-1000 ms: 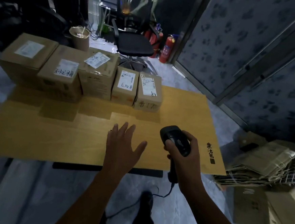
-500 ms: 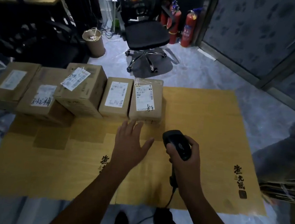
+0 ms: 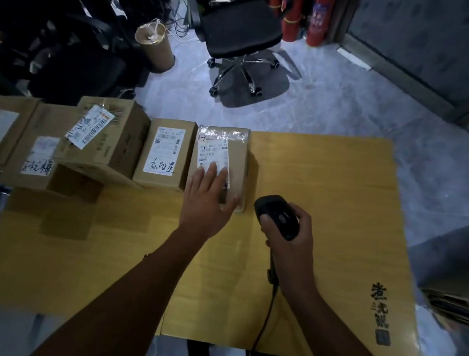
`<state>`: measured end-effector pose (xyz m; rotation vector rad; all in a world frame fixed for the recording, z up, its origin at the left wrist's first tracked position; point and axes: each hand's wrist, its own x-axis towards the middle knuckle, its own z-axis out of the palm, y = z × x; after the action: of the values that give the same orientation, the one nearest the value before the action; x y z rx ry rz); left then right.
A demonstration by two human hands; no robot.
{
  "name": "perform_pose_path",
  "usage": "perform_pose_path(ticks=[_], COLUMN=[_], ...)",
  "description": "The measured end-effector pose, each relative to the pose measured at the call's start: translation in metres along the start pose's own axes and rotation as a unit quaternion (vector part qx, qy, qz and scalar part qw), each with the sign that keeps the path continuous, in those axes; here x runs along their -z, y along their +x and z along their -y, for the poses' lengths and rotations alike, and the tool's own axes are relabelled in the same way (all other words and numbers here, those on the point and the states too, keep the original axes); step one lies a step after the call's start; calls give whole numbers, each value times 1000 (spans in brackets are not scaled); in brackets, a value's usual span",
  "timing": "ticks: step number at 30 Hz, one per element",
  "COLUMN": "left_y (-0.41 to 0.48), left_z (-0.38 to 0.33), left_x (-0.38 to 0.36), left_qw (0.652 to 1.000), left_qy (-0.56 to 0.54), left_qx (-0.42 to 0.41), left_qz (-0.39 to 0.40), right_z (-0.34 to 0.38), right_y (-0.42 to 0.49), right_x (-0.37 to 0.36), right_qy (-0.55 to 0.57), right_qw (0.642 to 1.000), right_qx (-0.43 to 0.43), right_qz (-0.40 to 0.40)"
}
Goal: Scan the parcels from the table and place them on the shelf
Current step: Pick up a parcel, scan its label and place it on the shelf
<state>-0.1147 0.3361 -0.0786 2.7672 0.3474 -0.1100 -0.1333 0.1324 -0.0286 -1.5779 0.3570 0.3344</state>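
The rightmost parcel [image 3: 230, 160] is a brown cardboard box lying flat on the table [image 3: 325, 185], at the right end of a row of five boxes along the table's far-left edge. A white shipping label [image 3: 212, 155] is fixed to its top face, with clear tape across the far end. The left hand [image 3: 207, 201] lies palm down on the near end of this parcel, fingers spread and extended flat over the lower part of the label, the thumb reaching to the box's near right corner. The hand is open and grips nothing; whether it presses on the box or only rests there cannot be told.

The right hand [image 3: 290, 238] is closed around the grip of a black handheld scanner [image 3: 278, 216], its head pointing toward the parcel from just beside the near right corner. A dark cable [image 3: 265, 320] runs from the scanner's handle down past the table's near edge.

To the left, touching or nearly touching the first box, stands a second parcel [image 3: 165, 154] with a white label bearing handwritten characters. Next is a taller parcel [image 3: 110, 137] with a label peeling off at an angle, then two further parcels [image 3: 20, 138] partly overlapped at the table's left end.

The table surface is yellow-brown with black printed characters [image 3: 380, 310] near its right front corner. Beyond the table, on the pale floor, stand a black office chair [image 3: 239, 35], a brown cylindrical bin [image 3: 154, 45] and red fire extinguishers [image 3: 317, 18].
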Motion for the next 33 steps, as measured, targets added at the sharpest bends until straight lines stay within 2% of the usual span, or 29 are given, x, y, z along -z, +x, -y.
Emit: perform_pose_path(ticks=[6,11,13,17,20,22,24,27,31,33], left_y=[-60,-123,-140,-147,-137,-130,-124,-120,-122,-123], left_z=[-16,-25,-23,-12,4,17,25,31,32,30], left_x=[-8,-21,-25,-22,-22,-22,-21,-24,-32,-30], left_qw=[1000,999,999,996,992,990,986,944,873,856], left_qy=[-14,-38,-38,-21,-71,-111,-164,-288,-446,-478], left_qx=[-22,-7,-28,-80,-87,-62,8,140,151,148], left_qz=[-13,-11,-16,-45,-56,-66,-34,78,127,127], right_z=[-5,-17,-23,-30,-35,-39,-40,-40,-38,-37], right_y=[-8,-24,-34,-56,-69,-74,-78,-84,-89,-92], right_x=[7,15,17,15,8,2,-4,-12,-19,-20], right_qy=[-6,-27,-41,-66,-72,-77,-82,-74,-49,-45], right_qw=[1000,1000,999,998,997,996,995,994,994,994], right_qx=[-10,-11,-10,-12,-22,-23,-21,-15,-22,-20], right_qz=[-2,-12,-10,-13,-16,-32,-50,-79,-98,-102])
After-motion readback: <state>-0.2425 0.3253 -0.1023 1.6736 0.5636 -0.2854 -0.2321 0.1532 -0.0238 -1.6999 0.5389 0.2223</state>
